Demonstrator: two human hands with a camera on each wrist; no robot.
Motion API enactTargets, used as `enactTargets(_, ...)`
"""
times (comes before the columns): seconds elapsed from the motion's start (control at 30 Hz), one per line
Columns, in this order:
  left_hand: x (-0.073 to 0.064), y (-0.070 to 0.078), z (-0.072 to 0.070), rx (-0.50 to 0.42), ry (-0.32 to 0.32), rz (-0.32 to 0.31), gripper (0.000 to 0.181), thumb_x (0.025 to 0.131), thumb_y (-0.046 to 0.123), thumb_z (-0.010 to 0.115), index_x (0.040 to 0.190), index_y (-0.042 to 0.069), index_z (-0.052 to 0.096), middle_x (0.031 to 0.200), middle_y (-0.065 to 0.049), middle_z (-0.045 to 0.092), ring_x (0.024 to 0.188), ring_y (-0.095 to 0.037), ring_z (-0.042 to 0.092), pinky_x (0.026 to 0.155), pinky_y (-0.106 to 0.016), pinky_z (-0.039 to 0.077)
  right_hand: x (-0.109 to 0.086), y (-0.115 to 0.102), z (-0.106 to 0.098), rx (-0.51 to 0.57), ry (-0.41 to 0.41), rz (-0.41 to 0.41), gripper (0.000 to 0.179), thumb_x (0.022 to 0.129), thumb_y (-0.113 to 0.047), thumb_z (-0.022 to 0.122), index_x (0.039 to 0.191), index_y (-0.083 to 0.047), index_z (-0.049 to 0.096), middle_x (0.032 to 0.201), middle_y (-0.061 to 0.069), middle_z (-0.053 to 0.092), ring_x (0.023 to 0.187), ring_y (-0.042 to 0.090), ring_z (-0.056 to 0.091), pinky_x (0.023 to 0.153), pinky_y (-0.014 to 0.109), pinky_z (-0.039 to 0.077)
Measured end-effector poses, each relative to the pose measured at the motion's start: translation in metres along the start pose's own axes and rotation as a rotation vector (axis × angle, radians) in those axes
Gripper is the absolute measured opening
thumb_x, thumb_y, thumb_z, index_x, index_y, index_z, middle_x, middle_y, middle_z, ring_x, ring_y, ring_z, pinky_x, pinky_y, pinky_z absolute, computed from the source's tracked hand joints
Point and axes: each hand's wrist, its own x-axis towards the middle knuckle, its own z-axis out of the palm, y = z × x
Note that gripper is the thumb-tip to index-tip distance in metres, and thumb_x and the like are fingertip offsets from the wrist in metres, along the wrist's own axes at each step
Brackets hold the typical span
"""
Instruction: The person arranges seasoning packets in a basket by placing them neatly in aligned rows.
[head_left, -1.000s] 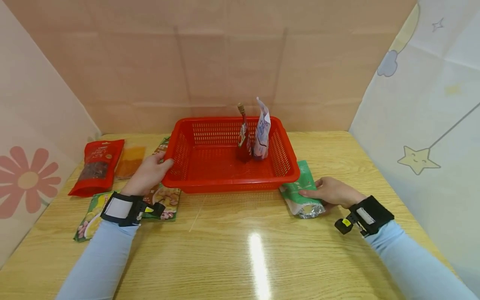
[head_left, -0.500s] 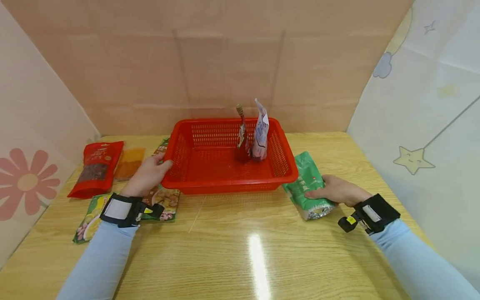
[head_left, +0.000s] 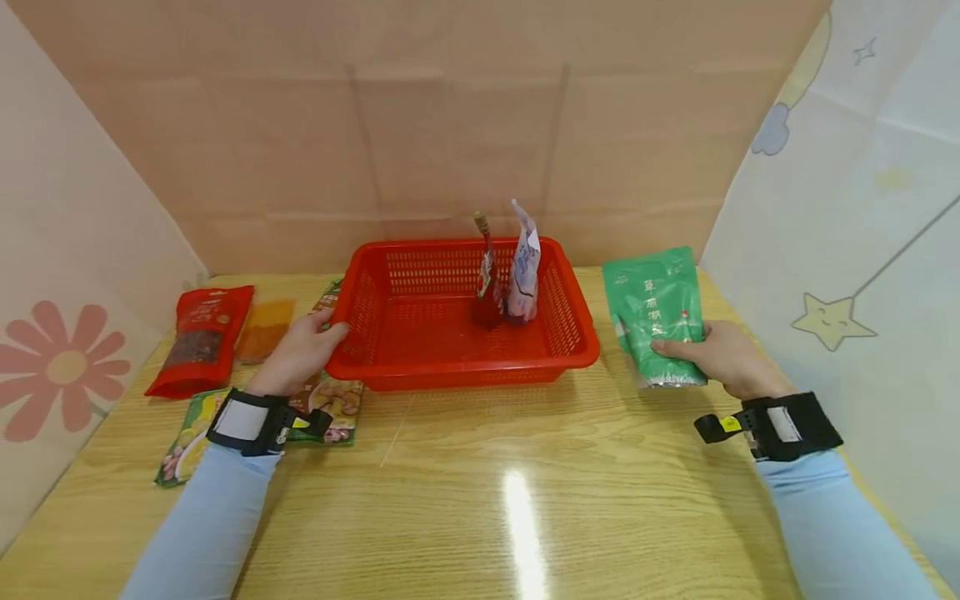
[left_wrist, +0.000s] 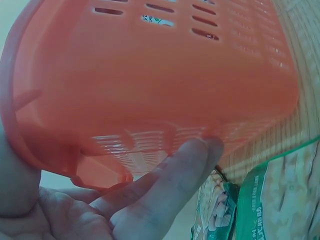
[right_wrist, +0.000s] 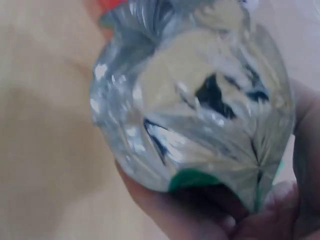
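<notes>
In the head view a red plastic basket [head_left: 457,367] sits on the table. My left hand [head_left: 298,354] grips its left rim, thumb on top. The left wrist view shows the fingers [left_wrist: 165,195] against the outer side of the basket wall [left_wrist: 150,80]. My right hand [head_left: 731,354] holds a green stand-up pouch [head_left: 652,304] right of the basket, upright, its printed face towards me. In the right wrist view the pouch's silvery base [right_wrist: 200,100] fills the picture. Inside the basket stand a dark red pouch [head_left: 488,287] with a brownish cap and a purple-white pouch [head_left: 523,279].
Left of the basket lie a red bag [head_left: 198,337] with a clear window, an orange packet [head_left: 266,325], a green-yellow packet [head_left: 183,442] and a green-brown packet [head_left: 337,404], partly covered by my left arm. A patterned white wall [head_left: 862,208] borders the right.
My right hand has lifted the green pouch off the table, moved it right, away from the basket, and turned it from tilted to upright. My left hand stays on the rim.
</notes>
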Motion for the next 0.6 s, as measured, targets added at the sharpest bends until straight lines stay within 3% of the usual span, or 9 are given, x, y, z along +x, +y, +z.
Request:
enactTargets(0.27, 0.002, -0.002, 0.001, -0.028, 0.002, -0.002, 0.055, 0.107, 0.023, 0.04, 0.153, -0.004, 0.025, 0.13, -0.033, 0.054, 0.105, -0.038, 0.064, 0.082, -0.039, 0.057, 0.0, -0.013, -0.014, 0.133, 0.214, -0.068, 0.058, 0.092, -0.041, 0.07, 0.119, 0.007, 0.053, 0.082, -0.01, 0.067, 0.07, 0.008, 0.066, 0.059, 0.027, 0.055)
enactTargets(0.6, 0.001, 0.0, -0.001, -0.001, -0.009, 0.008, 0.054, 0.108, 0.023, 0.04, 0.152, -0.004, 0.027, 0.127, -0.032, 0.056, 0.099, -0.035, 0.067, 0.08, -0.038, 0.058, -0.004, -0.049, -0.004, 0.232, 0.315, -0.155, 0.05, 0.09, -0.039, 0.072, 0.121, -0.004, 0.054, 0.089, -0.016, 0.067, 0.077, 0.006, 0.066, 0.065, 0.024, 0.056)
